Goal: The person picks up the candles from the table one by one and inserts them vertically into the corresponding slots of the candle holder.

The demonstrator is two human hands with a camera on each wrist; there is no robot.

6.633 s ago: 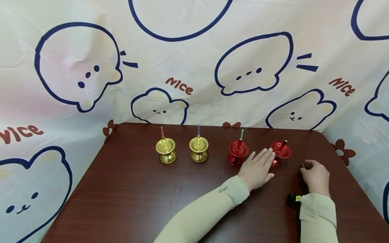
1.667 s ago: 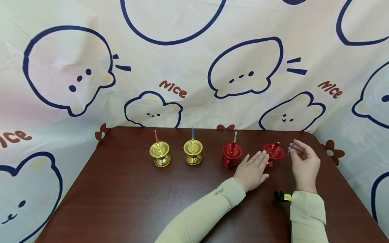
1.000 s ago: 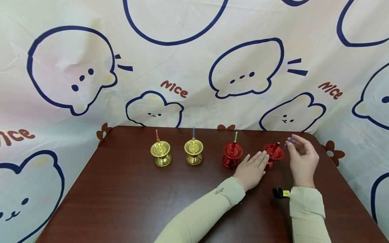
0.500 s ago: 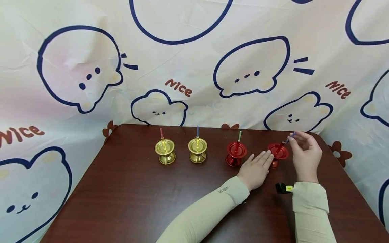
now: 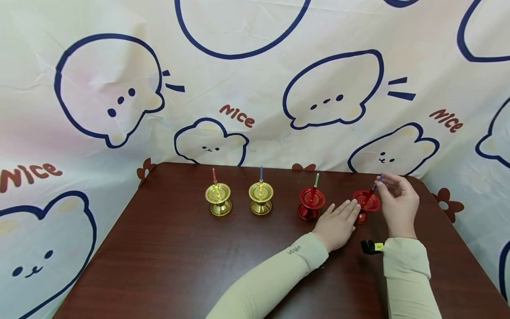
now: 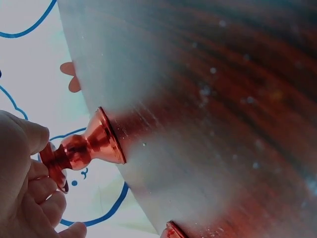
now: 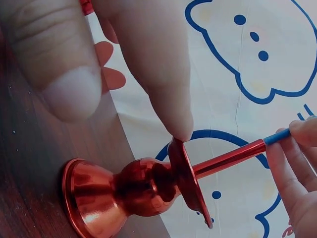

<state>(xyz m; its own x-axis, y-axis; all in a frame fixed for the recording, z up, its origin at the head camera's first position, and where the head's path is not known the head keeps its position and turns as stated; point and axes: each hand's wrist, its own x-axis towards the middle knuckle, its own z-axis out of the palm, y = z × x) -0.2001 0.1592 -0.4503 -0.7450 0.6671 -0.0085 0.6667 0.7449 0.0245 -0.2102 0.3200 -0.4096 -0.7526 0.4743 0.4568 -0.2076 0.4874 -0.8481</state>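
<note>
My right hand (image 5: 400,207) pinches a thin blue-violet candle (image 7: 276,136) between thumb and fingertips. The candle's lower end meets the tip of the upright red tube (image 7: 230,160) on the rightmost red candle holder (image 5: 373,205); how deep it sits cannot be seen. Beside that holder lies my left hand (image 5: 336,225), palm down with fingers straight, its fingertips touching the dish rim (image 7: 184,163). In the left wrist view the red holder (image 6: 81,148) stands with its dish partly covered by fingers.
Another red holder (image 5: 307,211) carries a green candle (image 5: 316,179). Left of it stand two gold holders, one (image 5: 260,207) with a blue candle (image 5: 261,173), the other (image 5: 220,208) with a pink candle (image 5: 214,174). A printed cloth (image 5: 263,146) hangs behind the dark table (image 5: 167,257).
Earlier my right hand was low on the table at the right; it rose with the candle, moved left, and brought it onto the red tube. My left hand stayed by the holder.
</note>
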